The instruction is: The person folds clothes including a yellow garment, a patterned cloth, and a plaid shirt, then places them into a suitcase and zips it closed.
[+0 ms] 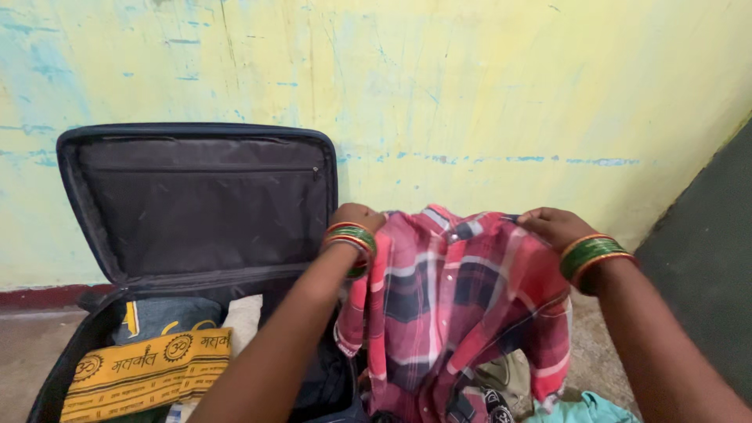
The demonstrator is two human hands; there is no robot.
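A scuffed yellow wall (486,86) with blue scrapes fills my view, and below it a bare floor (19,368) with a dark red skirting strip at the left. Against the wall stands an open dark suitcase (196,196), its lid propped upright; inside I see a yellow cloth with orange print (145,372) lying over a dark folded garment (160,315).

Just right of the suitcase I hold up a red and pink plaid shirt (454,305). It hangs with its collar at the top and its hem toward the floor, so its long axis runs vertically, the button front facing me. Its lower part drapes onto a heap of clothes, where a teal fabric (587,409) shows.

My left hand (356,217) is closed over the shirt's left shoulder, fingers curled into the cloth. My right hand (552,225) pinches the right shoulder, fingers bent down over the fabric edge. Both wrists wear green and gold bangles (589,254). The hands sit level, well apart, spreading the shirt between them.
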